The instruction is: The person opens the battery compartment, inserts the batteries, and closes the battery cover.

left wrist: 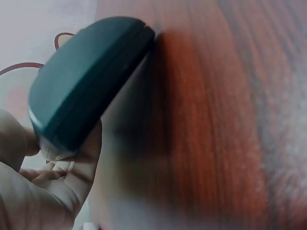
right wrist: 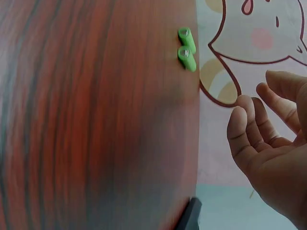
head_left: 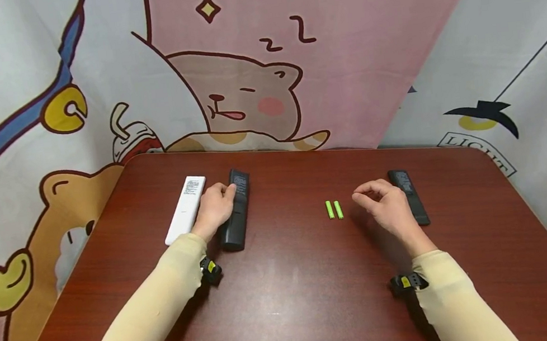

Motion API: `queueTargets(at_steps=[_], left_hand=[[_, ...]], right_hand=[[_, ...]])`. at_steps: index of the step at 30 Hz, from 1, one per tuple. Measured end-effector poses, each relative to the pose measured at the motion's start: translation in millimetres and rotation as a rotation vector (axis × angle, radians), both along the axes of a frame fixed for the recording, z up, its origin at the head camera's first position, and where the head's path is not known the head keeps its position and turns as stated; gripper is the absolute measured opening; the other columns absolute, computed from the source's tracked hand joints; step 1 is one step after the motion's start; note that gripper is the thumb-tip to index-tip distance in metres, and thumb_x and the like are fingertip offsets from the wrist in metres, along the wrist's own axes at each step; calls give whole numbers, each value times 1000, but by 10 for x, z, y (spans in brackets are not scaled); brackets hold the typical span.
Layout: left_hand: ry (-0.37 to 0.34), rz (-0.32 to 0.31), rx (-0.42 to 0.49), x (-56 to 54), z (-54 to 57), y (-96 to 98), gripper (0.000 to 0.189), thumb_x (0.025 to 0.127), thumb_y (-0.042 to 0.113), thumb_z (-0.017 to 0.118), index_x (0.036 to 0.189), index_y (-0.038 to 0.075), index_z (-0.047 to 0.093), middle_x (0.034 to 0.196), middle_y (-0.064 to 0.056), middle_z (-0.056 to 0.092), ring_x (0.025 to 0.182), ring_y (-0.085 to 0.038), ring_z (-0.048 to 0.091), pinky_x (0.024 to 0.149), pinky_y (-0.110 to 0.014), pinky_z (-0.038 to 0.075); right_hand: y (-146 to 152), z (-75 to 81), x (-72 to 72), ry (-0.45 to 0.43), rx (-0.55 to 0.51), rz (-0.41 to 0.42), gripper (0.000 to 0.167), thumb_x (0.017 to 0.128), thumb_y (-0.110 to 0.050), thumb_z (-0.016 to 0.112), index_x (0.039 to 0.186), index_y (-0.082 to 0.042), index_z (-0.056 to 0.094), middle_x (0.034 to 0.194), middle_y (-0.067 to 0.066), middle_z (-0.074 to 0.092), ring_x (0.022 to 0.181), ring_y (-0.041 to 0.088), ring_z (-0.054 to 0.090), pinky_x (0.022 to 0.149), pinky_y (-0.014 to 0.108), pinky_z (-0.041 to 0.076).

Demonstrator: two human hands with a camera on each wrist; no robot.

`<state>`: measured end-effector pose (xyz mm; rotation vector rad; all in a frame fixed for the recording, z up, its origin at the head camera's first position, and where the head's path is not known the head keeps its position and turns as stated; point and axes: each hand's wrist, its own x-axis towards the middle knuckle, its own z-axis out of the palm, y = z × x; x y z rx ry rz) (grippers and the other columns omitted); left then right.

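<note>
My left hand [head_left: 214, 206] grips the side of a black remote control [head_left: 236, 226], thumb on top near its printed label. In the left wrist view, the thick end of this remote [left wrist: 91, 72] stands out toward the camera, with fingers curled under its far part. Over the table at the right, my right hand [head_left: 388, 207] hovers with fingers loosely bent and nothing between them. Just left of its fingertips lie two green batteries, the left battery [head_left: 330, 209] and the right battery [head_left: 339, 210], side by side.
A white remote control [head_left: 184, 211] lies left of my left hand. Beyond my right hand lies a smaller black remote [head_left: 411, 200], partly behind the hand. The brown table [head_left: 289, 304] ends at a cartoon-printed cloth [head_left: 368, 69] behind it.
</note>
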<state>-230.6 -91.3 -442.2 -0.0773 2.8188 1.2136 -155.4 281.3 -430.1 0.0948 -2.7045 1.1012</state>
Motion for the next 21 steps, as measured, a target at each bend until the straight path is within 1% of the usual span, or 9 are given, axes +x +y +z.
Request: queueTargets(at_steps=[4, 9, 12, 14, 19, 21], left_hand=[[2, 2, -25, -16, -10, -11, 42, 108, 34, 50, 112, -4, 66, 107, -23, 70, 96, -36, 64, 85, -47, 51], [-2, -1, -50, -32, -42, -34, 41, 108, 34, 51, 109, -4, 66, 105, -23, 70, 94, -35, 63, 84, -46, 51], [-10, -6, -59, -37, -51, -45, 40, 108, 33, 51, 107, -4, 65, 102, -22, 68, 91, -34, 62, 82, -45, 50], [-10, -11, -65, -36, -45, -47, 39, 108, 33, 51, 105, -4, 64, 100, -22, 68, 89, -33, 61, 80, -45, 49], [0, -12, -89, -28, -21, -46, 37, 107, 32, 54, 102, -3, 64, 100, -22, 68, 89, -34, 61, 80, -45, 49], [-1, -6, -106, -26, -18, -49, 37, 107, 33, 55, 102, -2, 64, 100, -21, 68, 89, -33, 62, 80, -45, 50]], right_hand=[[103, 16, 35, 17, 29, -29, 15, 99, -20, 72, 106, -8, 76, 106, 11, 69, 88, 19, 55, 68, 28, 44], [217, 14, 63, 22, 50, -68, 16, 99, -20, 72, 107, -7, 76, 106, 12, 69, 90, 20, 56, 70, 26, 43], [287, 20, 78, 18, 64, -96, 16, 99, -18, 72, 108, -6, 76, 107, 14, 68, 90, 22, 56, 69, 27, 43], [336, 30, 90, 15, 79, -125, 16, 98, -17, 71, 108, -4, 75, 110, 17, 67, 91, 26, 57, 71, 30, 43], [461, 57, 111, -4, 111, -207, 20, 98, -14, 70, 111, 1, 73, 117, 25, 63, 96, 39, 59, 75, 44, 44], [509, 60, 117, -11, 119, -230, 21, 98, -13, 70, 112, 2, 72, 119, 28, 62, 102, 44, 59, 79, 50, 45]])
